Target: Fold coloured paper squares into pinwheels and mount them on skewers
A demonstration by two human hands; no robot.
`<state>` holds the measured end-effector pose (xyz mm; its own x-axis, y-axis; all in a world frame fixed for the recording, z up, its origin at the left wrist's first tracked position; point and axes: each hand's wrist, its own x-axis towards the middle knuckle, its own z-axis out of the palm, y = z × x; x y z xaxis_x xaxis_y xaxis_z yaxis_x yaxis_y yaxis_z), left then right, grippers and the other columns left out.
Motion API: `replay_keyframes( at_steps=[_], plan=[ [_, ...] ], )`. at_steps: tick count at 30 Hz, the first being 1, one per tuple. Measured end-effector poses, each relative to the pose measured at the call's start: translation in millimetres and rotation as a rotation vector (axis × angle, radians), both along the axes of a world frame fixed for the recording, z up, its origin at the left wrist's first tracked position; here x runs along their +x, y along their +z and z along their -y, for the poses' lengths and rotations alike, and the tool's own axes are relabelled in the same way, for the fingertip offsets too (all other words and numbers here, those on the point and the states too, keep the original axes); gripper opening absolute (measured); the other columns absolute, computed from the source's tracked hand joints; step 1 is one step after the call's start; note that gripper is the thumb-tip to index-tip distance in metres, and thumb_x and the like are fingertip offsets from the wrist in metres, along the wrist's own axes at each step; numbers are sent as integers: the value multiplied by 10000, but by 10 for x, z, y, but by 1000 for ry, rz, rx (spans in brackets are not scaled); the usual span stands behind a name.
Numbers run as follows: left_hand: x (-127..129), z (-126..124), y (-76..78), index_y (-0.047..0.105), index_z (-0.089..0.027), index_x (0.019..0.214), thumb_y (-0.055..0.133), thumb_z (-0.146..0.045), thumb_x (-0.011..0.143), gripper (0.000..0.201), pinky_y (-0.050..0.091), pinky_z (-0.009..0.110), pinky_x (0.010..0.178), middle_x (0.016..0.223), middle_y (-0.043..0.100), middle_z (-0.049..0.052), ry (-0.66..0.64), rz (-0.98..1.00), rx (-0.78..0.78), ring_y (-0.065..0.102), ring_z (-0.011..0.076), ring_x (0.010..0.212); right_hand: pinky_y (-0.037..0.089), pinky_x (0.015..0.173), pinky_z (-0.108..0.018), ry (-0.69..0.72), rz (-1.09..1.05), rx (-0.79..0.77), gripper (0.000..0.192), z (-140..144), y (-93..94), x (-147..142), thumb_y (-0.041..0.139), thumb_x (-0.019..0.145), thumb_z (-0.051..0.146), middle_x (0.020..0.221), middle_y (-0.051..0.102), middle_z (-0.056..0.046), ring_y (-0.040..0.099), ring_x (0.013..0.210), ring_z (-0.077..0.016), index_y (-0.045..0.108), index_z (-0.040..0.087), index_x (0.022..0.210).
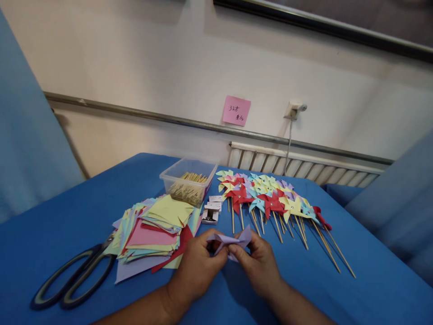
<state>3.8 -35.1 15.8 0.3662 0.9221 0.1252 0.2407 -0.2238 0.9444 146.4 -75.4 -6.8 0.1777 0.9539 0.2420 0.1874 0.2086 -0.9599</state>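
A purple paper pinwheel (233,240), its corners partly folded inward, is held up above the table between both hands. My left hand (199,262) pinches its left side, with the thumb near the middle. From the right, my right hand (259,259) grips the other side, its thumb pressed on the folded paper. Parts of the fingers behind the paper are hidden. Left of my hands lies a stack of coloured paper squares (155,230). Just beyond them stands a small open box (210,214) with dark little pieces inside.
Large scissors (79,273) lie at the left, blades under the paper. A clear plastic tub (189,180) holds many wooden sticks. Finished pinwheels on sticks (270,201) lie at the right on the blue tablecloth (365,257). A radiator (304,164) lines the wall behind.
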Motion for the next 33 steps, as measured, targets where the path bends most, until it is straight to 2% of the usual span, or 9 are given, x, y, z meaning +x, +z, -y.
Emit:
replay_keyframes(
  at_steps=[9, 16, 20, 25, 29, 33],
  plan=[
    [9, 13, 21, 621, -169, 706, 596, -210, 701, 48, 400, 228, 558, 613, 597, -12, -8, 18, -31, 544, 139, 594, 414, 601, -233, -11, 63, 2, 98, 11, 3, 17, 603, 772, 260, 717, 620, -7, 543, 660, -141, 624, 168, 796],
    [21, -5, -84, 625, -166, 737, 624, -242, 716, 79, 417, 219, 573, 637, 600, -12, -19, 108, -63, 541, 130, 617, 424, 582, -232, -52, 62, 29, 106, 3, -66, 13, 597, 787, 272, 734, 610, -6, 545, 661, -142, 615, 172, 817],
    [29, -37, -144, 616, -160, 769, 644, -263, 719, 117, 431, 222, 603, 680, 623, -3, -82, 205, -127, 562, 132, 652, 447, 637, -248, -25, -132, 6, 127, -33, -68, -30, 632, 771, 287, 741, 637, -5, 561, 675, -141, 631, 175, 831],
    [35, -83, -150, 612, -156, 761, 681, -281, 686, 162, 430, 220, 595, 681, 625, -4, -73, 275, -237, 560, 122, 636, 471, 704, -284, 71, -400, -25, 209, -59, -64, -45, 676, 747, 326, 810, 690, -27, 612, 737, -162, 660, 175, 891],
    [53, -101, -108, 603, -160, 735, 703, -273, 653, 172, 439, 230, 604, 679, 633, -6, -66, 318, -289, 569, 126, 633, 480, 753, -331, 143, -450, -66, 291, -56, -50, -22, 658, 763, 375, 848, 703, -54, 639, 787, -191, 660, 160, 959],
    [63, -111, -95, 586, -156, 685, 711, -274, 633, 180, 430, 228, 581, 642, 622, -9, -45, 295, -297, 548, 117, 596, 490, 746, -341, 104, -432, -81, 310, -80, -70, -32, 711, 708, 363, 861, 708, -64, 648, 790, -204, 656, 148, 924]
  ],
)
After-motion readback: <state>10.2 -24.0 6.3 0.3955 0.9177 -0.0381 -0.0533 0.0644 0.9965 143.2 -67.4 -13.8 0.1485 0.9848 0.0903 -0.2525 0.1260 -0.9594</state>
